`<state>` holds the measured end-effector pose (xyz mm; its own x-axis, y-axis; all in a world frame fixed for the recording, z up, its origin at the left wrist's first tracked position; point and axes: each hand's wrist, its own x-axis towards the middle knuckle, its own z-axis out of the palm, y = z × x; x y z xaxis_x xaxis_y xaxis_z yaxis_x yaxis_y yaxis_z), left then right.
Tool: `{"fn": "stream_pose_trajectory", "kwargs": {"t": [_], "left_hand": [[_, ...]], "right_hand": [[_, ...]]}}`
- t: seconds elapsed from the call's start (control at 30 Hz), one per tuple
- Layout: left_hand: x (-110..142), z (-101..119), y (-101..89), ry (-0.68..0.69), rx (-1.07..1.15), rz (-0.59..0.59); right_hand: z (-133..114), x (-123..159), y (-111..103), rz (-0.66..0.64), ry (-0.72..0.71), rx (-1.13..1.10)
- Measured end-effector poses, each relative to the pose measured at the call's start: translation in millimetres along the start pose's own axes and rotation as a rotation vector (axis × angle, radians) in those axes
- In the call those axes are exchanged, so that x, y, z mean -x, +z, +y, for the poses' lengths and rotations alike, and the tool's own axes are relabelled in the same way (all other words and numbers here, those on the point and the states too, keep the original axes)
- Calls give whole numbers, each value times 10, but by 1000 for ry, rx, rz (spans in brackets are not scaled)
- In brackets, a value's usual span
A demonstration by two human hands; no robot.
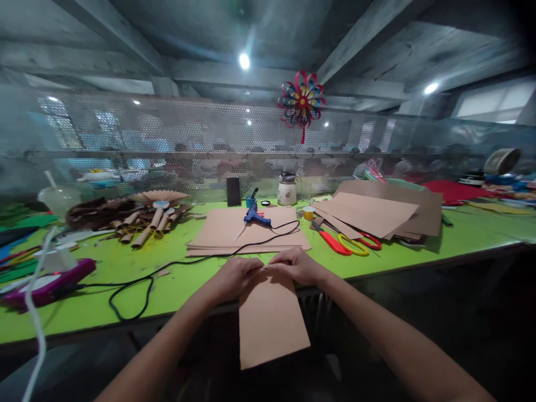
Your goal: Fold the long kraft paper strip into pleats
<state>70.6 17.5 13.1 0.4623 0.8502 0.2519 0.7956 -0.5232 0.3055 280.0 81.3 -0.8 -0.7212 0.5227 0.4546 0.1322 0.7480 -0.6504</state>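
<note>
A sheet of brown kraft paper hangs down over the table's front edge, pinched along its top by both hands. My left hand closes on the top edge near its middle. Close beside it, my right hand grips the same edge, fingertips almost meeting the left ones. Just what the fingertips do to the edge is too small to tell. Beyond my hands lies a stack of brown sheets, with a blue glue gun resting on it.
Right of the stack are a red-handled knife or cutter, scissors and more brown sheets. A black cord runs left to a purple power strip. Rolled paper fans lie at left; a jar stands behind.
</note>
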Motion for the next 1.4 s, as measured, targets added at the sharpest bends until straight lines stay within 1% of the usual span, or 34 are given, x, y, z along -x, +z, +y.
{"fn": "stream_pose_trajectory", "kwargs": {"t": [0.07, 0.13, 0.3, 0.43, 0.53, 0.7, 0.8, 0.9, 0.97, 1.0, 1.1, 1.23, 1.3, 1.4], "left_hand": [[-7, 11, 11, -6, -3, -1], [-15, 16, 12, -21, -22, 17], [6, -13, -29, -128, -82, 80], [59, -54, -63, -141, -7, 69], [79, -51, -71, -129, 38, 64], [74, -6, -81, -111, 86, 52], [88, -22, -104, -123, 115, 47], [115, -93, -123, -194, 156, 73], [127, -148, -123, -259, 191, 103], [129, -170, -119, -285, 207, 114], [121, -206, -105, -332, 220, 147], [110, -211, -106, -370, 272, 237], [118, -214, -119, -349, 356, 224], [143, -215, -151, -272, 443, 166]], "right_hand": [[-6, -1, 17, -8, -28, 35], [-4, 0, 32, 31, -52, 91], [25, 3, 68, 118, -81, 198], [67, 0, 76, 168, -83, 237], [85, -6, 75, 175, -68, 234], [40, -24, 61, 147, -29, 172], [26, -15, 24, 65, 45, 65], [64, 15, -21, -57, 184, -169], [98, 32, -42, -96, 256, -285], [111, 38, -48, -99, 271, -307], [130, 37, -47, -57, 274, -264], [145, 15, -28, 43, 248, -186], [153, 3, -24, 73, 224, -201], [151, -14, -36, 103, 219, -264]]}}
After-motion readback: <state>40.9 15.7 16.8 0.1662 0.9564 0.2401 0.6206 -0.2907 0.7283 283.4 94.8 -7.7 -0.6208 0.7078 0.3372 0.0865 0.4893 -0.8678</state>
